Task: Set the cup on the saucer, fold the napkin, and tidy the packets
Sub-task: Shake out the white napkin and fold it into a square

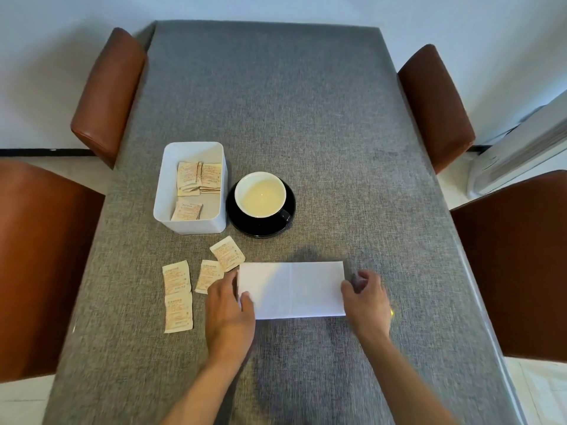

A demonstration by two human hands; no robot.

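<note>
A white napkin [291, 289] lies flat on the table as a wide rectangle with a crease down its middle. My left hand [230, 311] rests on the napkin's left edge, thumb on top of the paper. My right hand [366, 297] touches its right edge with curled fingers. A cup [260, 194] with a white inside stands on a black saucer [260, 230] beyond the napkin. Several beige packets [178, 294] lie loose on the cloth left of the napkin. A white box [191, 222] beside the saucer holds several more packets [199, 177].
The table [291, 118] is covered with grey cloth. Brown chairs stand at both sides: two on the left [107, 93] and two on the right [435, 102]. A white appliance [515, 154] stands at the far right by the wall.
</note>
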